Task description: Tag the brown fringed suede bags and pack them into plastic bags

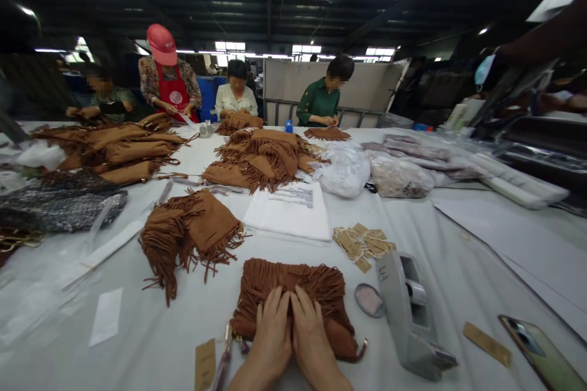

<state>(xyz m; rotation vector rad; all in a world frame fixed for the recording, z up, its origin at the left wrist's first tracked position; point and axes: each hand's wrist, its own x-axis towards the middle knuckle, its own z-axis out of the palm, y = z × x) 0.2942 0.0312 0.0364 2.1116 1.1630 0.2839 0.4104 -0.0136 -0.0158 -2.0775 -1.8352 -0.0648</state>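
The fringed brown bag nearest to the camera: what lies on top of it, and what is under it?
On top of the bag, the left hand and right hand rest side by side. The white table cover shows around it; what is directly beneath is hidden.

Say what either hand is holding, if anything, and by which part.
Nothing appears gripped: left hand and right hand rest palm-down, side by side, on the brown fringed bag.

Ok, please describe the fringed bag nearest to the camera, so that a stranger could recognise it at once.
Find the white table, then its near edge. Left of the grey tape dispenser lies a brown bag. Unlike the other fringed bags, it lies under the wearer's left hand and right hand.
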